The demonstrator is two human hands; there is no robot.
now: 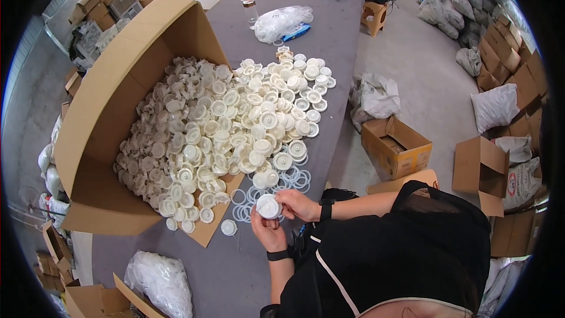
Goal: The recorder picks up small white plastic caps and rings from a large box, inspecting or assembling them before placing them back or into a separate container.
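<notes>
Grey counter (329,41) carrying heap of white plastic caps (229,123); left hand (268,232) and right hand (297,203) both gripping one white cap (268,206).

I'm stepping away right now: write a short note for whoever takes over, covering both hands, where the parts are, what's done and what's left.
Left hand and right hand together hold one white round cap over the grey table.
Clear rings lie loose just beyond the hands.
A large heap of white caps spills from the tipped cardboard box across the table.
Done: no separate finished pile can be made out.
Left: the heap looks mostly untouched.
</notes>
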